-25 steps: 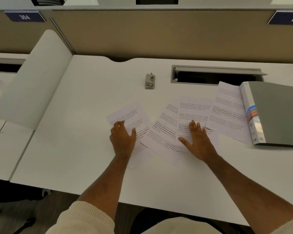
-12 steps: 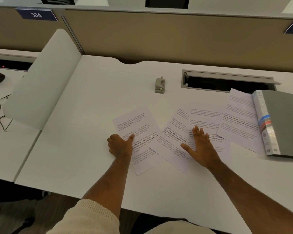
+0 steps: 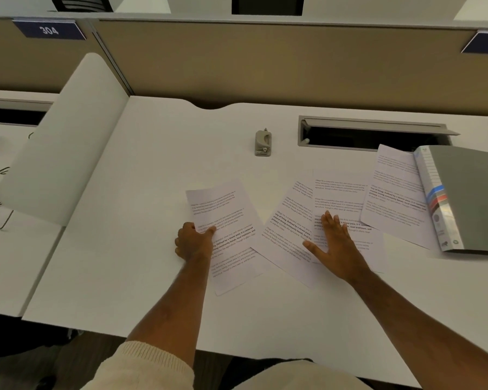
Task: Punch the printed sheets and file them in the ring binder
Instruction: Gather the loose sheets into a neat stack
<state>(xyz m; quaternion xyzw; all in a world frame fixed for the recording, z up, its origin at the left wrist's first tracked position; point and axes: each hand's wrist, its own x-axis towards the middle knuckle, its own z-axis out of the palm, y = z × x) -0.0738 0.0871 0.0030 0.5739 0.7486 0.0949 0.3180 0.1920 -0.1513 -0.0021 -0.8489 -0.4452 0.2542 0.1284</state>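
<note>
Head view, hands: the left hand (image 3: 194,243) pinches the near-left edge of the leftmost white printed paper sheet (image 3: 226,220), thumb on top and fingers curled under; the right hand (image 3: 337,244) lies flat and spread on two overlapping white printed sheets (image 3: 299,220).
Head view, where the sheets are: four lie fanned on the white desk top (image 3: 141,249). One is in the left hand, two are under the right hand, and a fourth white printed sheet (image 3: 396,198) lies further right of that hand, its far edge touching or tucked under the binder; I cannot tell which.
Head view, binder: the closed grey ring binder with a white spine label (image 3: 468,198) lies flat, well right of the right hand.
Head view, punch: the small grey metal hole punch (image 3: 263,143) stands beyond both hands, nearer the left one, apart from all the paper.
Handling: the sheets are likely light, thin and floppy, and slide easily on the smooth desk. A flat palm drags them together; an edge or corner pinch lifts one. They crease and skew easily, so squaring the edges before punching seems wise.
Writing: the blue partition plate (image 3: 49,30) far off to the left reads "304". Body text on the sheets includes bold lines, too small to read surely. The binder spine shows ruled lines and blue and red bands, with no legible words.
</note>
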